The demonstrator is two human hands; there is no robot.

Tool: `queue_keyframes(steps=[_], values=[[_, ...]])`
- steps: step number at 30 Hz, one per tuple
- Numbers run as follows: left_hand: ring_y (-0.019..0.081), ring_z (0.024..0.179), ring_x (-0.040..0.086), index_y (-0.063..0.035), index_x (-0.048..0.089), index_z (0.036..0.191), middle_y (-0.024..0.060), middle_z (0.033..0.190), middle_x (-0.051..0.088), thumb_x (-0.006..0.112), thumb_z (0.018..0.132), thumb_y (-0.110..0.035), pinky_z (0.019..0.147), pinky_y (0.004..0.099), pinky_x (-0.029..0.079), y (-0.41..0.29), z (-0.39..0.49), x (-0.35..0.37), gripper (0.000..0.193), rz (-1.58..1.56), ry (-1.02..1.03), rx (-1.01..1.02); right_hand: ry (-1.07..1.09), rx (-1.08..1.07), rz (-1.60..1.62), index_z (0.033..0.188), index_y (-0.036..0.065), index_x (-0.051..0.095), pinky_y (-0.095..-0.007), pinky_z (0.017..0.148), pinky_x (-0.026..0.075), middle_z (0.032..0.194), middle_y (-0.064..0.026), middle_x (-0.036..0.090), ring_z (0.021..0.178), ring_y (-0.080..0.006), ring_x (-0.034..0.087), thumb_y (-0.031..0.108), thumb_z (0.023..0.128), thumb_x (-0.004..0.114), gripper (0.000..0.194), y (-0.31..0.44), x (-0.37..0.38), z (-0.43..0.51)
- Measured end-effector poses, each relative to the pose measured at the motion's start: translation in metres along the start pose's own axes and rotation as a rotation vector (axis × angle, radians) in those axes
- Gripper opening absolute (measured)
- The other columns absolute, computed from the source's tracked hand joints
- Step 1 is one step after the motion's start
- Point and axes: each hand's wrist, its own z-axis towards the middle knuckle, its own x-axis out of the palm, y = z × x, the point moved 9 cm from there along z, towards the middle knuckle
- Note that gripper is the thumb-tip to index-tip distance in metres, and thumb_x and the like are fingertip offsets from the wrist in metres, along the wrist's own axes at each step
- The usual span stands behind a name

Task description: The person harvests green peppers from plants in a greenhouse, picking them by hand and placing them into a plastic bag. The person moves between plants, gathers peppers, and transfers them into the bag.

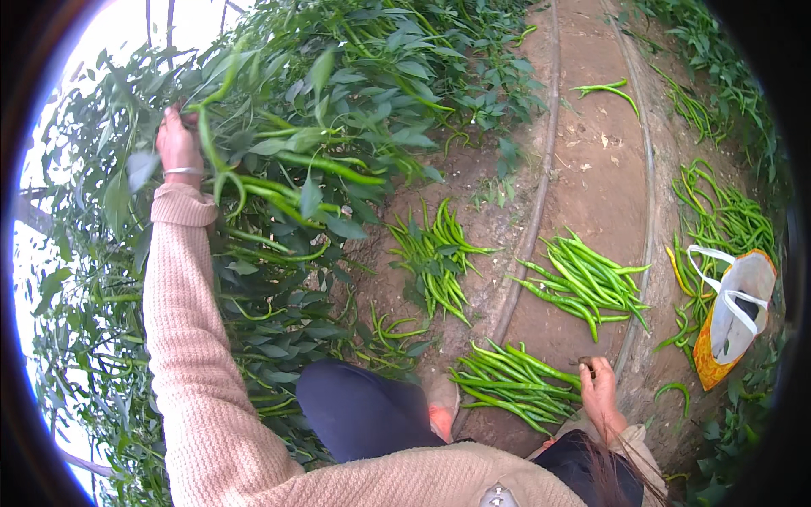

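Observation:
My left hand (180, 142) is raised into the tall pepper plants (355, 82) at the left, its fingertips partly covered by leaves and stems. Blurred long green chili peppers (212, 142) hang right beside it; whether the fingers grip one or a stem is unclear. Low in front of me, my right hand (599, 393) is bent beside a pile of long green chili peppers (516, 386) on the soil. Its thumb and fingers are close together at the right end of that pile, and I cannot make out anything held between them.
Two more chili pepper heaps lie on the ground, a leafy one (437, 260) and a loose one (589, 275). Hoses (549, 165) run along the dirt path (589, 139). A yellow-and-white bag (738, 310) lies at the right against another pepper pile (728, 206). My knee (364, 409) is below.

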Motion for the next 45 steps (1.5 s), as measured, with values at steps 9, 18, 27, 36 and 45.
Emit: queue_keyframes(steps=[9, 18, 27, 36, 45], values=[[0.0224, 0.084, 0.056, 0.0002, 0.047, 0.129, 0.0094, 0.092, 0.055, 0.037, 0.102, -0.035, 0.085, 0.0401, 0.049, 0.042, -0.002, -0.084, 0.045, -0.296, 0.035, -0.169, 0.080, -0.113, -0.166, 0.095, -0.002, 0.061, -0.0407, 0.074, 0.047, 0.090, -0.0199, 0.060, 0.083, -0.0377, 0.059, -0.001, 0.082, 0.059, 0.013, 0.061, -0.033, 0.044], [0.0185, 0.078, 0.055, -0.0014, 0.042, 0.129, 0.0057, 0.085, 0.054, 0.043, 0.101, -0.034, 0.099, 0.0477, 0.045, 0.045, -0.001, -0.079, 0.043, -0.501, 0.231, -0.227, 0.256, -0.389, -0.330, 0.096, -0.001, 0.062, -0.0415, 0.074, 0.047, 0.087, -0.0196, 0.059, 0.083, -0.0373, 0.059, 0.005, 0.083, 0.061, 0.014, 0.180, 0.013, 0.101], [0.0162, 0.078, 0.055, -0.0002, 0.042, 0.129, 0.0044, 0.086, 0.053, 0.036, 0.103, -0.034, 0.090, 0.0403, 0.051, 0.005, -0.046, -0.025, 0.043, -0.690, 0.580, -0.218, 0.097, -0.969, -0.020, 0.103, -0.004, 0.058, -0.0376, 0.081, 0.048, 0.095, -0.0184, 0.059, 0.091, -0.0324, 0.060, 0.002, 0.088, 0.053, 0.016, 0.424, 0.092, 0.149], [0.0139, 0.075, 0.053, -0.0004, 0.040, 0.133, 0.0029, 0.084, 0.051, 0.033, 0.104, -0.037, 0.087, 0.0398, 0.049, -0.006, -0.068, -0.013, 0.047, -0.659, 0.600, -0.245, 0.280, -0.812, 0.086, 0.106, -0.003, 0.062, -0.0331, 0.074, 0.052, 0.088, -0.0128, 0.067, 0.080, -0.0229, 0.065, 0.007, 0.090, 0.046, 0.025, 0.579, 0.187, 0.218], [0.0136, 0.071, 0.054, 0.0006, 0.041, 0.133, 0.0036, 0.081, 0.051, 0.033, 0.104, -0.037, 0.082, 0.0352, 0.052, -0.006, -0.071, -0.022, 0.048, -0.646, 0.602, -0.262, 0.027, -0.657, -0.007, 0.110, 0.004, 0.065, -0.0369, 0.084, 0.048, 0.100, -0.0156, 0.068, 0.095, -0.0251, 0.064, 0.016, 0.086, 0.064, 0.027, 0.605, 0.224, 0.261]])
